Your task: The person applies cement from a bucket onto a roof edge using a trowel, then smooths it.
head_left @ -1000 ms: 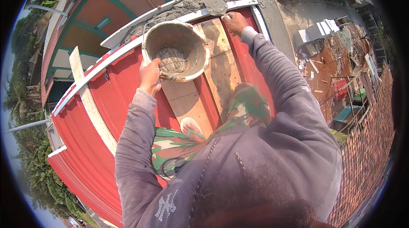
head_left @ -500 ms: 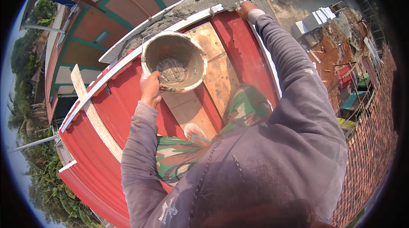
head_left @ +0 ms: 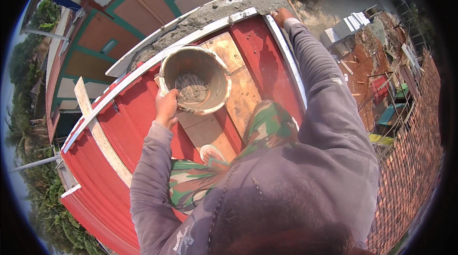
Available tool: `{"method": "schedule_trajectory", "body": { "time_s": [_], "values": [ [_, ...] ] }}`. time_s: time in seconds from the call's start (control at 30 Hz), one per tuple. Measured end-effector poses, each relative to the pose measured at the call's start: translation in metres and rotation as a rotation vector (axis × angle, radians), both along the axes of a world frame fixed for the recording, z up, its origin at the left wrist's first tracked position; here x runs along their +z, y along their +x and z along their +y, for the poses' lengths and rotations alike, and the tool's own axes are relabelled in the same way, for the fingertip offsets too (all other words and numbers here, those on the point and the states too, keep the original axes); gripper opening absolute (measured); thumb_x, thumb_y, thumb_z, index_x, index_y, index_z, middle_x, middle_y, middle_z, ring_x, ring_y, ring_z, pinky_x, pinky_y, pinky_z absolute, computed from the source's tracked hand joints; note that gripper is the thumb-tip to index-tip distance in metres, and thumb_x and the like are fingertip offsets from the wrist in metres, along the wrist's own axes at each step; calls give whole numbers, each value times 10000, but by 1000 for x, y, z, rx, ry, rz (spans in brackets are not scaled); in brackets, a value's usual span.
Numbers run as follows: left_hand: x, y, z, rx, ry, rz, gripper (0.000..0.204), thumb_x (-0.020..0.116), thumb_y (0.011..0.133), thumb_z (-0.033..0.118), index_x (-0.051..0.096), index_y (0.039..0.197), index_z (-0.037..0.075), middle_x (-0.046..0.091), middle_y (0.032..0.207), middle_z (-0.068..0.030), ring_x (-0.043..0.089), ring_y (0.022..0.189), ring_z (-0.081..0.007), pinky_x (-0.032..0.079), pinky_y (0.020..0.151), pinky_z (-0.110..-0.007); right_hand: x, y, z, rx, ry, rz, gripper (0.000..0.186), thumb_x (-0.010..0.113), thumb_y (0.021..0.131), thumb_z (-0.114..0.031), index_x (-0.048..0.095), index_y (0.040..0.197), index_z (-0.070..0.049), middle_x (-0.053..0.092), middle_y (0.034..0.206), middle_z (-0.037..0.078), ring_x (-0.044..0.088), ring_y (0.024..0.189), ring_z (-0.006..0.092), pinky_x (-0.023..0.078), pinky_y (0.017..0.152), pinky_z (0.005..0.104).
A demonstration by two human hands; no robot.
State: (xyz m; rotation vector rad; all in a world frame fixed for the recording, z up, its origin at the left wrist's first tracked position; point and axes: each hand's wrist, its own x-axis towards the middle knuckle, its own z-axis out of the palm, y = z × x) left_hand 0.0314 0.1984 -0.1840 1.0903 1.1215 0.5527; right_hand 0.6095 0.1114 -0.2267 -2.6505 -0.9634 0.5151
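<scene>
My left hand (head_left: 167, 106) is closed on the near-left rim of a mortar-smeared bucket (head_left: 215, 81), which is tilted so its inside shows. A little wet grey mortar (head_left: 191, 86) lies at the bucket's bottom, and a thin wire handle arcs over its far side. Out at the far right corner of the ledge, my right hand (head_left: 284, 15) is curled shut against the wet mortar band (head_left: 260, 1). Whatever those fingers hold is hidden from view. White-edged boards (head_left: 200, 32) border the mortar strip.
Under me lies a red corrugated roof (head_left: 138, 133) with wooden boards (head_left: 241, 90) across it; my sandalled foot (head_left: 210, 152) rests there. A narrow plank (head_left: 102, 136) crosses at left. The roof drops off beyond the ledge, and brown roof tiles (head_left: 410, 159) lie at right.
My right hand has shifted slightly right and toward me, around the ledge corner. The bucket stays in my left hand, a little lower in view.
</scene>
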Motion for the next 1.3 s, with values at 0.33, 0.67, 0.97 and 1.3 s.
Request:
{"method": "schedule_trajectory", "body": {
  "time_s": [0.33, 0.67, 0.97, 1.3],
  "values": [
    [4, 3, -6, -25, 23, -32, 443, 554, 872, -41, 589, 1307, 35, 607, 1026, -25, 617, 853, -157, 601, 731, -366, -23, -21, 20, -406, 458, 792, 420, 548, 1100, -424, 662, 1138, -22, 674, 810, 136, 648, 621, 252, 569, 566, 434],
    [21, 18, -16, -27, -29, 11, 424, 558, 898, -37, 600, 1316, 23, 623, 1031, -7, 599, 871, -134, 530, 763, -311, 1, -99, 63, 81, 157, 434, 555, 503, 1122, -527, 697, 1192, -12, 726, 916, 153, 697, 710, 257, 606, 649, 440],
    [20, 12, -15, -22, 75, -24, 478, 597, 889, 4, 617, 1367, 0, 621, 978, -5, 559, 828, -103, 480, 713, -288, -35, 51, 32, -245, 188, 210, 541, 529, 1110, -551, 731, 1084, -50, 723, 814, 138, 687, 646, 285, 543, 567, 461],
    [37, 18, -24, -7, 69, 18, 458, 588, 890, 16, 625, 1347, 12, 645, 1035, -23, 575, 875, -115, 494, 763, -294, -30, -51, 89, -236, 300, 665, 469, 571, 1092, -551, 690, 1008, -105, 677, 745, 85, 638, 570, 232, 532, 499, 440]
  ]
}}
